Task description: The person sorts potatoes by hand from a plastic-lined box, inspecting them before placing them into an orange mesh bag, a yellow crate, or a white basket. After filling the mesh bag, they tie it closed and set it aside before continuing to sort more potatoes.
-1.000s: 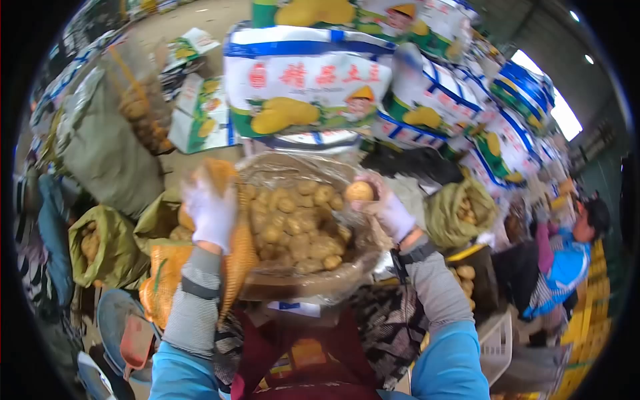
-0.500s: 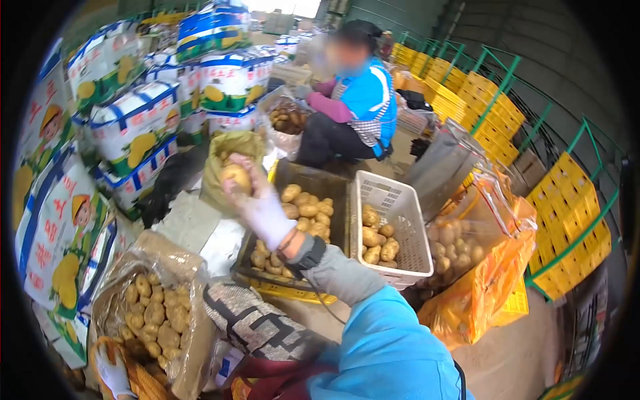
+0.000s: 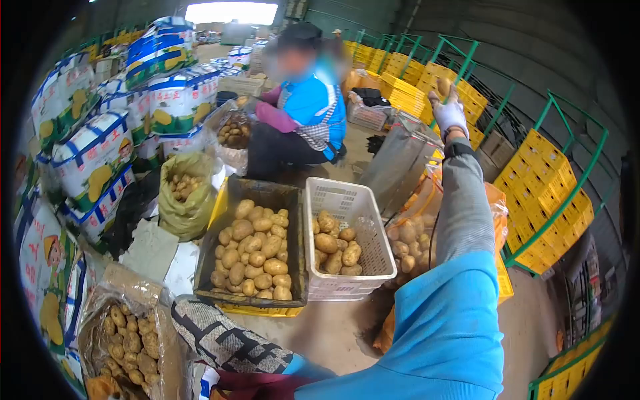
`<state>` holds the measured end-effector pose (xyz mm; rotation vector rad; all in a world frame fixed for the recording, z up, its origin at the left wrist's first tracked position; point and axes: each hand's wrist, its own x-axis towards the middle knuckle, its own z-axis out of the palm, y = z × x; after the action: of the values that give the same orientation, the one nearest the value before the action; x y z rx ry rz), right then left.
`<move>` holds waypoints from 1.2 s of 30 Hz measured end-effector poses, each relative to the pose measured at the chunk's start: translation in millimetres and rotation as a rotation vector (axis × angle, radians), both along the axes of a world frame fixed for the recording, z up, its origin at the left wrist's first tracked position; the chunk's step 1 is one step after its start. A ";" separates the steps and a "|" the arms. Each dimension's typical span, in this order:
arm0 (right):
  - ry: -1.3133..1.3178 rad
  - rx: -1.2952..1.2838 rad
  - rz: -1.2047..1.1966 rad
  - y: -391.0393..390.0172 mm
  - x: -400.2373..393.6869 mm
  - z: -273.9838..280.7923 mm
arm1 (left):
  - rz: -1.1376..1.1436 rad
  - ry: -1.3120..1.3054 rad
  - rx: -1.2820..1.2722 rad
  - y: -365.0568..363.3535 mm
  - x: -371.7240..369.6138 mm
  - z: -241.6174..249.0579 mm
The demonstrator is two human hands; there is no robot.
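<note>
My right hand (image 3: 451, 115), in a white glove with bare fingertips, is raised at the upper right on an outstretched arm. A potato (image 3: 443, 86) sits at its fingertips, between the extended fingers. Below this arm, potatoes (image 3: 408, 241) lie in a clear bag with orange plastic around it. My left hand is out of view; a bit of orange material (image 3: 101, 387) shows at the lower left edge. Closer to me, a dark crate (image 3: 300, 257) is full of potatoes, and a white plastic crate (image 3: 387, 263) beside it holds several large ones.
An opened, plastic-lined sack of potatoes (image 3: 131, 347) stands at the lower left, a green sack (image 3: 189, 212) beyond it. A co-worker in blue (image 3: 310, 107) sits ahead. Printed potato bags (image 3: 97, 163) are piled left; yellow crates (image 3: 537, 173) stand in green frames at right.
My right hand has swung from above the dark crate out to the upper right with the potato. The view has turned right, and my left hand has left the picture.
</note>
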<state>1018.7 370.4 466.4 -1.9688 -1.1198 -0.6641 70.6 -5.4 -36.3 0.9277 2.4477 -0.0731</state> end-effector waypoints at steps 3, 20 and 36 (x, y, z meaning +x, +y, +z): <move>-0.237 0.011 0.149 67.9 -18.1 -70.4 | 0.015 -0.023 0.290 -8.6 -2.1 -16.1; 0.091 -1.530 1.752 44.7 -747.3 -492.2 | 0.128 0.231 0.433 1.5 72.1 127.3; 0.923 -1.169 1.250 -12.7 -917.1 -717.8 | 0.233 0.173 0.330 20.3 59.6 128.2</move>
<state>101.7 357.7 -251.3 -1.4227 -1.8381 1.6625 130.2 14.9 91.9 0.7864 2.7656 0.3560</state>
